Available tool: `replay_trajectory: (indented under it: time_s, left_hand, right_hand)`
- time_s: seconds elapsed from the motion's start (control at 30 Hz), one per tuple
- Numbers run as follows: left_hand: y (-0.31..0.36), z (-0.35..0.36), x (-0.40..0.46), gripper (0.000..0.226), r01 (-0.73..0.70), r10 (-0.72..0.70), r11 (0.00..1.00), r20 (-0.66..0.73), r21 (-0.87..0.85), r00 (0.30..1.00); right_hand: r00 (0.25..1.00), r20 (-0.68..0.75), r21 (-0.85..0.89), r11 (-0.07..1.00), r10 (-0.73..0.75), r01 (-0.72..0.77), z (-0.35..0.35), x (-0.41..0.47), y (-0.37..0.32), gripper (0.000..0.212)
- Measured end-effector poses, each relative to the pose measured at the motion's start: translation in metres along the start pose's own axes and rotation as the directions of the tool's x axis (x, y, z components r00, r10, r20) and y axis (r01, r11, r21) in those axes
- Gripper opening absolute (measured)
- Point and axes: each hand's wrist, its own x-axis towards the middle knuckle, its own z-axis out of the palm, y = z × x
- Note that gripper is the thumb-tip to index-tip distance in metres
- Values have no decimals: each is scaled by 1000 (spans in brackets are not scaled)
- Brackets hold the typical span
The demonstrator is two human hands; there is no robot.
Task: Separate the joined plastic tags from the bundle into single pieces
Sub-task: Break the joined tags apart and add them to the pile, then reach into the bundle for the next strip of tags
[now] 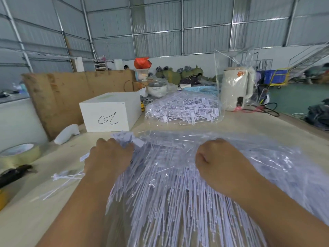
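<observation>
Ahead: box [110, 111] and bagged tags [183, 108] block.
Left: tape [19, 154], loose tags [65, 176].
Right: bare desk [267, 125].

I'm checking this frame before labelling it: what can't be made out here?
- Left hand fingertips, head view: buried among the tag heads.
- Right hand grip: fingers curl under, hidden by its own back.
- Bundle near end: cut by the bottom edge.
- Person at far right: motion-blurred.
</observation>
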Motion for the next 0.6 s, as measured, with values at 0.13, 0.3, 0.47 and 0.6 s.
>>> replay_trajectory:
  time_s: [0.13, 0.3, 0.47, 0.6]
  left_hand:
    - [5, 5, -4, 66, -25, 14, 987, -71, -158, 997]
    - [9, 19, -4, 65, -243, 229, 966, 141, 93, 963]
    - [13, 25, -9, 66, -211, 203, 974, 102, 80, 974]
    - [24, 17, -20, 66, -397, 387, 912, -100, -104, 916]
  right_hand:
    - [992, 122, 1, 1000, -8, 8, 17, 6, 8, 19]
    - [987, 162, -36, 999, 0, 6, 25, 13, 13, 15]
    - [968, 245, -91, 995, 54, -32, 31, 16, 13, 31]
    - [995, 87, 10, 999, 45, -46, 20, 12, 6, 32]
